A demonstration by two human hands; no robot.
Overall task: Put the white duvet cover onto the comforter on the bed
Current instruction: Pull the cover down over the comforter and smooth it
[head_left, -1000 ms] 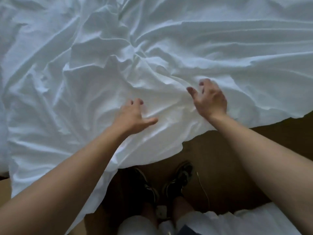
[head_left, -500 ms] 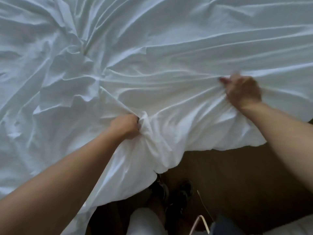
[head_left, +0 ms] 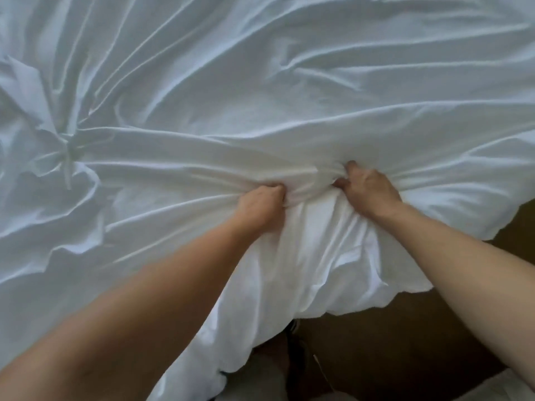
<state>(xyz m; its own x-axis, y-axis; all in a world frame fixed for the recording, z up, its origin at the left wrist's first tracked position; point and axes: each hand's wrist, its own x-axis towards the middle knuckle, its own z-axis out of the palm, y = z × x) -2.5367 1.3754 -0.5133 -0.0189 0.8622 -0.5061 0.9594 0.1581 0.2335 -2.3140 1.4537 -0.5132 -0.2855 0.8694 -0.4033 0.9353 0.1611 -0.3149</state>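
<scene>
Your left hand (head_left: pixel 260 204) and right hand (head_left: pixel 369 189) both clench bunched folds of the white duvet cover (head_left: pixel 289 96) at the bed's near edge; half a second ago they gripped well apart (slack now gathered between them); probably feeling for the opening; comforter not distinguishable.

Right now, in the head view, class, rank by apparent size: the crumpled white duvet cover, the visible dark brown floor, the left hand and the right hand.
1. crumpled white duvet cover: fills most of the view.
2. dark brown floor.
3. left hand and right hand: look alike, so unranked.
</scene>
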